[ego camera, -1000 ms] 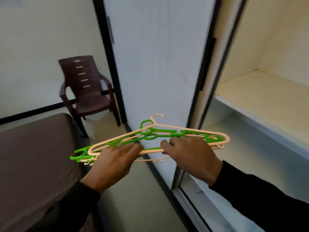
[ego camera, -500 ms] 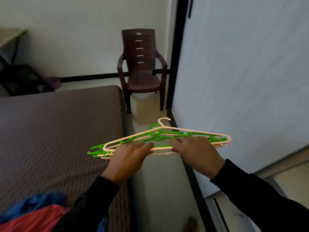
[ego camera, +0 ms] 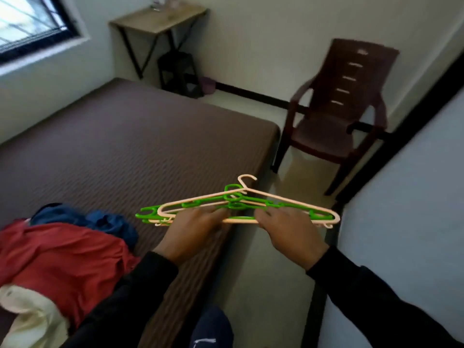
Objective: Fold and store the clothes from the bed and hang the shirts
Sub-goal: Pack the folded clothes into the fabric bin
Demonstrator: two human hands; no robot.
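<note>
A flat stack of green and pale peach plastic hangers [ego camera: 286,200] is held level over the bed's right edge. My left hand [ego camera: 193,232] grips the stack's lower bar on the left, and my right hand [ego camera: 288,231] grips it on the right. On the brown bed [ego camera: 130,146], at the lower left, lies a pile of clothes: a red garment [ego camera: 65,257], a blue one [ego camera: 82,218] behind it and a cream one [ego camera: 32,315] in front.
A brown plastic chair [ego camera: 339,116] stands beyond the bed's far corner. The pale wardrobe door [ego camera: 406,209] fills the right side. A small wooden table [ego camera: 160,21] and a dark stool [ego camera: 179,71] stand at the far wall, with a window [ego camera: 30,23] at upper left.
My view has swung left, from the open wardrobe shelves to the bed and its pile of clothes. Both hands keep the same hold on the hangers.
</note>
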